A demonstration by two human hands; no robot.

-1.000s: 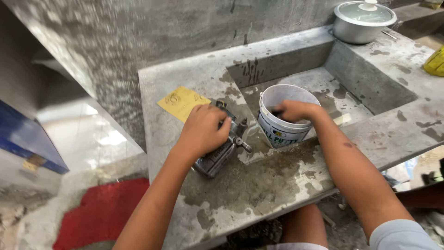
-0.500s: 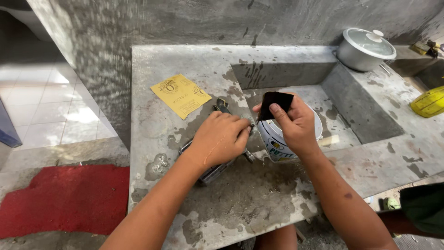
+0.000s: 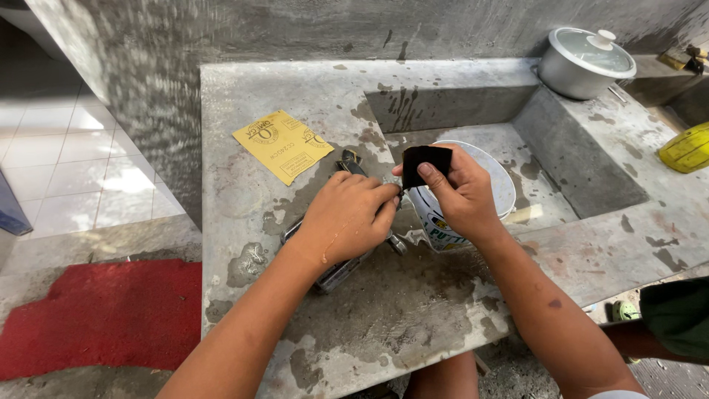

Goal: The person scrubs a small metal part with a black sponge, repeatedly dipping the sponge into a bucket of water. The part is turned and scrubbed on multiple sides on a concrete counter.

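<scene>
Dark, wet square of abrasive paper (image 3: 426, 165) sits pinched between thumb and fingers of our right hand (image 3: 459, 193), raised just above the white plastic bucket (image 3: 487, 193) standing in the recessed concrete basin (image 3: 583, 174); our left hand (image 3: 347, 216) is closed over a grey metal tool (image 3: 336, 270) lying on the wet concrete counter (image 3: 384, 310); a yellow sheet of sandpaper (image 3: 281, 145) lies flat near the counter's far-left part; a lidded aluminium pot (image 3: 583, 63) stands on the far-right ledge.
</scene>
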